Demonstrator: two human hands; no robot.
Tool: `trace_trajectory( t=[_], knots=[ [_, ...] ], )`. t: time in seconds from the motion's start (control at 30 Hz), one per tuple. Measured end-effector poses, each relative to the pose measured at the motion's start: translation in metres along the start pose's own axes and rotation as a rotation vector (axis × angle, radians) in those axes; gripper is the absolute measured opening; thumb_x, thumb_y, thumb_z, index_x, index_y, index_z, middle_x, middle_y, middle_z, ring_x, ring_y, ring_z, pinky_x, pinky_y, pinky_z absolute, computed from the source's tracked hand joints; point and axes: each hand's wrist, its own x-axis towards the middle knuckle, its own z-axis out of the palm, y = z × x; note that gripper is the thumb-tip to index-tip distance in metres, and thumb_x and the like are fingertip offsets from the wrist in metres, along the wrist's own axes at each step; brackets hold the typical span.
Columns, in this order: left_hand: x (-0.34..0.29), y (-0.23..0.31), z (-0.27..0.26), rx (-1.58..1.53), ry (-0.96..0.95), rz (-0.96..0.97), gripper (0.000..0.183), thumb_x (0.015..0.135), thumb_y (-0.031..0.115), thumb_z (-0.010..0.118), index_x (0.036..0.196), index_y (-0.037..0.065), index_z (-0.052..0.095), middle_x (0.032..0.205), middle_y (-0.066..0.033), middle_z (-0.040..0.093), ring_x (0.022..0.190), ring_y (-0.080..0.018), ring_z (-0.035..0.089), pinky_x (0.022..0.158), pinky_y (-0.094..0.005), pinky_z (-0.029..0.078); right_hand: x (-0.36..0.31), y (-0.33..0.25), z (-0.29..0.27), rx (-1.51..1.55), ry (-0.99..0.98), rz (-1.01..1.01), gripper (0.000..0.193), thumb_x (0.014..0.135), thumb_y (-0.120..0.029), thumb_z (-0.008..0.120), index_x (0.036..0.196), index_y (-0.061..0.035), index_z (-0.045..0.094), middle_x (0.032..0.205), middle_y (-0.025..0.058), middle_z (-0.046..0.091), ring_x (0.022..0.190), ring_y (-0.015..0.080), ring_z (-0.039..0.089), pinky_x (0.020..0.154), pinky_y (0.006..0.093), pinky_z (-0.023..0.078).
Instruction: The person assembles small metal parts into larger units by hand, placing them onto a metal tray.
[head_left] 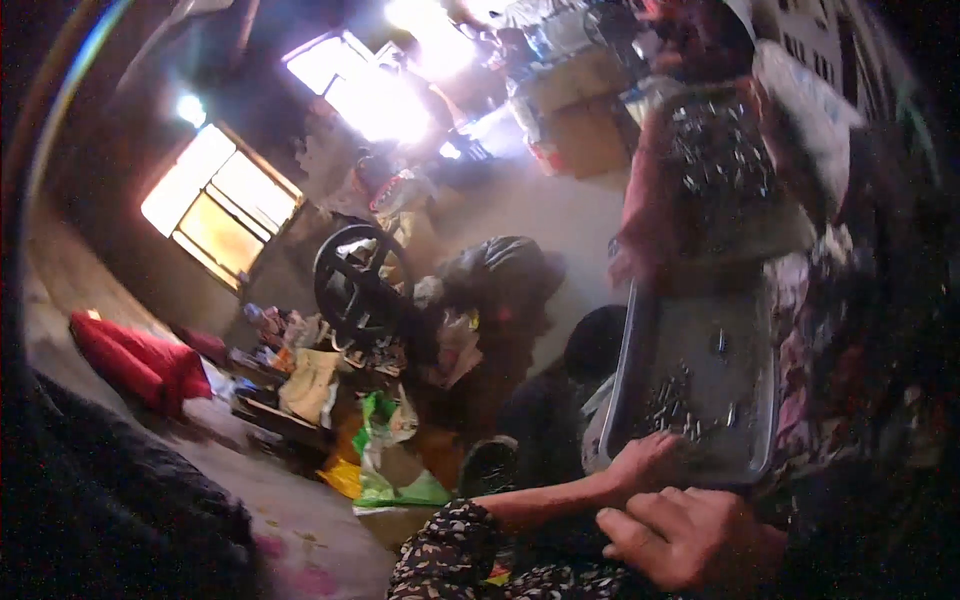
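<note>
Head camera, looking down and tilted: a grey metal tray [742,462] sits at the near right, holding a loose heap of small shiny metal pieces [672,402] gathered toward its near left corner, with a few more scattered across its floor. The left hand [648,463], reaching in on a patterned sleeve [452,550], rests over the tray's near rim with its fingers curled on the edge. The right hand [690,535] lies just below it, loosely curled and clear of the tray; whether it holds anything cannot be told. The two hands lie close together, almost touching.

Farther right, a second flat tray [790,225] carries a wider spread of the same small pieces. Beyond it stand brown cardboard boxes [585,120], stacked under bright glare.

At the centre left, a green and white bag [385,455] slumps on the floor beside a yellow wrapper [343,476] and a pale sack [308,382]. Behind them stands a black wheel [352,285]. A red cloth bundle [135,360] lies at the far left under a lit window [215,200].
</note>
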Motion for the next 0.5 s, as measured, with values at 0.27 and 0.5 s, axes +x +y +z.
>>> trace_trajectory(
  t=[0.27,0.5],
  knots=[
    [-0.007,-0.039,0.03,-0.394,0.167,-0.03,0.034,0.067,0.024,0.058,0.093,0.005,0.05,0.092,-0.0108,0.05,0.089,-0.0238,0.05,0.072,-0.0322,0.043,-0.018,-0.017,-0.012,0.09,0.152,-0.263,0.034,0.071,-0.011,0.05,0.102,0.0033,0.047,0.081,0.0161,0.051,0.063,0.0224,0.052,0.05,0.0273,0.043],
    [0.011,-0.02,0.02,-0.139,0.192,0.077,0.031,0.071,-0.001,0.057,0.1,-0.002,0.046,0.095,-0.0068,0.053,0.082,-0.0129,0.05,0.075,-0.025,0.041,-0.03,-0.042,-0.031,0.304,0.125,-0.17,0.035,0.07,-0.013,0.053,0.101,0.0022,0.049,0.082,0.0162,0.051,0.064,0.025,0.054,0.053,0.0303,0.045]
  ],
)
